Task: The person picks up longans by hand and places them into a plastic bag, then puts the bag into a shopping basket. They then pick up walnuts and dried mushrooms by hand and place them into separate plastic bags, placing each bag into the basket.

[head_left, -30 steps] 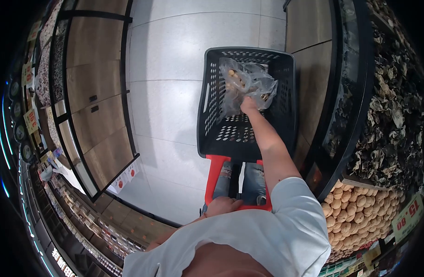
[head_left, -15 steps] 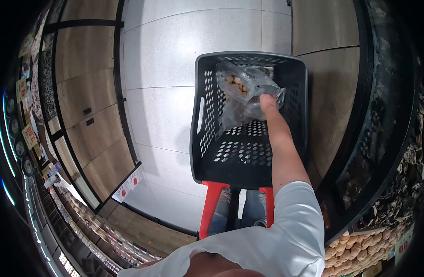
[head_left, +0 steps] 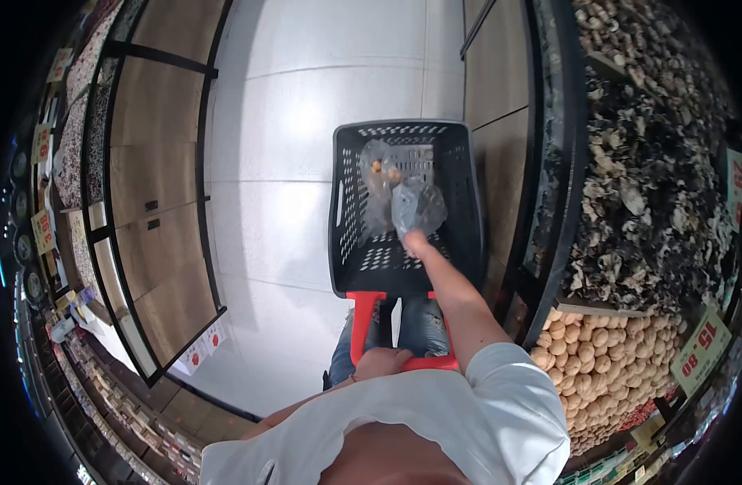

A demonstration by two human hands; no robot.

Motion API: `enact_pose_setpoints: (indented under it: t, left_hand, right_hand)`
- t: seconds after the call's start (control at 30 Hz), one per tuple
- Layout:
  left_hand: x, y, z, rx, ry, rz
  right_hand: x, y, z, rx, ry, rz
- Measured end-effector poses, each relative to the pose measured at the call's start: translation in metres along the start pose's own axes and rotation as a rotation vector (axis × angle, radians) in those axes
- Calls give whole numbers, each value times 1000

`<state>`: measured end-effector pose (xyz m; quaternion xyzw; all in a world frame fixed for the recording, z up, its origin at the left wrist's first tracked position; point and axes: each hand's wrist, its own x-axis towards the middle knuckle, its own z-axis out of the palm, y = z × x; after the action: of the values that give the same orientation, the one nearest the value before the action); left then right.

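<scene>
My right hand (head_left: 415, 243) reaches into the black shopping basket cart (head_left: 343, 250), fingers closed on the gathered end of a clear plastic bag (head_left: 418, 204). The bag has something dark inside that I cannot make out. Beside it, against the basket's left side, lies another clear plastic bag (head_left: 377, 190) with light-brown round pieces in its upper part. My left hand (head_left: 383, 363) is wrapped round the red handle (head_left: 423, 364) of the cart, close to my body.
At right, bins hold walnuts (head_left: 605, 356) and dark dried fungus (head_left: 630, 210), with price signs (head_left: 702, 353). Wooden cabinets (head_left: 157, 153) line the left side of the pale tiled floor (head_left: 274, 145). Shelves of packaged goods (head_left: 120, 404) stand at lower left.
My right hand has drawn back towards me with the plastic bag. My left hand has come into view on the handle. The view has shifted, showing more of the right-hand bins.
</scene>
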<state>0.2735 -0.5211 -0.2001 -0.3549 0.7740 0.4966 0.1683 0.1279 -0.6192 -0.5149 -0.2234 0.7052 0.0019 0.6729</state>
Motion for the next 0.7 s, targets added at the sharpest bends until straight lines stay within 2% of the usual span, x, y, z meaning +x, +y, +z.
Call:
enact_pose_setpoints:
  t: [0.03,0.07,0.1,0.13,0.17,0.2,0.27,0.33,0.37,0.47,0.53,0.63,0.67,0.7]
  left_hand:
    - [6,-6,2,-42,50,19]
    - [17,-11,-4,-71,112,63]
    - [20,-10,-11,-37,120,52]
    - [27,-20,-6,-8,117,87]
    - [33,-22,-10,16,161,129]
    - [34,-22,-14,29,194,151]
    - [40,-22,-24,102,288,203]
    - [54,-25,-39,163,270,242]
    - [58,-24,-48,228,323,238]
    - [77,-33,-65,284,453,282]
    - [85,-32,-87,289,448,292]
    - [98,-34,-113,338,466,307]
    - [102,-35,-121,360,495,319]
    - [108,-37,-129,375,463,316]
  right_hand:
    - [-8,5,-2,-96,-77,-26]
    - [12,24,1,-468,-192,-280]
    - [113,101,19,-422,-73,-464]
    - [77,79,8,-172,15,-328]
    - [-46,2,-17,332,-113,-53]
    - [-64,-3,-28,402,-234,-139]
    - [-96,-23,-42,432,-196,-190]
    - [-134,-47,-59,721,-314,-212]
    - [-159,-61,-63,740,-287,-245]
    - [-184,-74,-65,888,-309,-371]
    - [-197,-80,-60,939,-345,-420]
    - [-227,-102,-54,716,336,-701]
    - [-223,-104,-59,722,347,-710]
    - [-216,-106,-63,638,528,-811]
